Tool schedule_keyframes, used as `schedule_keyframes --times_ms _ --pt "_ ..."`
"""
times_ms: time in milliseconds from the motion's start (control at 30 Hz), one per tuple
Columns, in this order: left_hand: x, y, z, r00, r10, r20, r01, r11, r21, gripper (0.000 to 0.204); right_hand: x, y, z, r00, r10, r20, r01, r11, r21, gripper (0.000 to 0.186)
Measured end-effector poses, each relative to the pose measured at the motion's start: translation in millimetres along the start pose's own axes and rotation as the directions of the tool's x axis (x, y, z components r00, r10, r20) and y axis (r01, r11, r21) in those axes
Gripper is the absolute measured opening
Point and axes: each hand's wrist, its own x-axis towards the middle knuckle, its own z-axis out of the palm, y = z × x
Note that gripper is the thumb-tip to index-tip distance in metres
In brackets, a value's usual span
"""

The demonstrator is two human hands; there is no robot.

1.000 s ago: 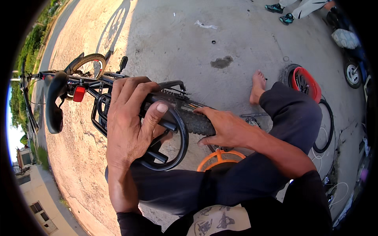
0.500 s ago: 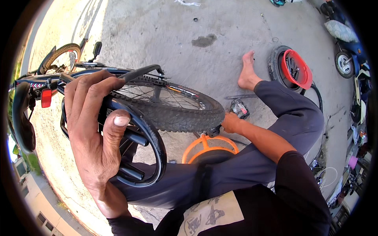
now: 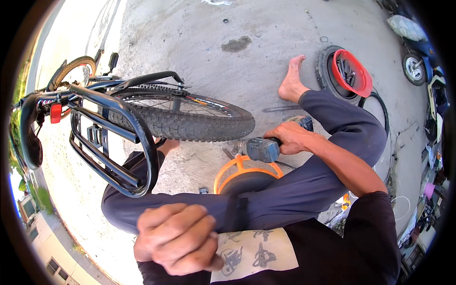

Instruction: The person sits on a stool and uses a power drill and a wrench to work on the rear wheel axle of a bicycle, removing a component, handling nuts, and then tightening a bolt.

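Left hand (image 3: 176, 240), off the rack (image 3: 110, 125), curls at seven o'clock, perhaps empty; right hand (image 3: 291, 137) now grips the drill (image 3: 262, 150), leaving the wheel (image 3: 199, 129) unheld.

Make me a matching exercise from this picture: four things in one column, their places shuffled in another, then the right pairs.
Things:
1. Blue-and-grey power tool
2. Round red plastic basket
3. Red rectangular reflector
4. Left hand

Places:
A. Near the curved black saddle
B. Curled in front of the dark cloth shirt
C. In the right hand
D. At the loose black rubber tyre

Pairs: 1-C, 2-D, 3-A, 4-B
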Motion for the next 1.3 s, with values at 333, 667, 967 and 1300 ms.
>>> schedule_keyframes --times_ms 333,667,967,1300 --pt "-99.9 -24.5 143.5 0.736 -0.523 0.431 0.542 0.836 0.087 0.058 -24.2 -15.5 37.8 0.946 -0.265 -0.185 0.318 0.658 0.683 0.031" --pt "-151.9 -52.6 171.3 0.674 -0.605 0.424 0.652 0.757 0.044 0.044 -5.1 -14.6 63.3 0.976 -0.077 -0.206 0.208 0.618 0.758 0.032" --pt "-158.7 -60.1 181.2 0.634 -0.545 0.549 0.619 0.783 0.063 0.04 -19.1 -12.3 55.1 0.909 -0.12 -0.398 0.273 0.895 0.353 0.025" --pt "-154.8 -58.6 183.1 0.276 -0.72 0.637 0.892 0.439 0.11 0.046 -18.8 3.8 74.9 0.958 0.023 -0.287 0.167 0.768 0.618 0.026"
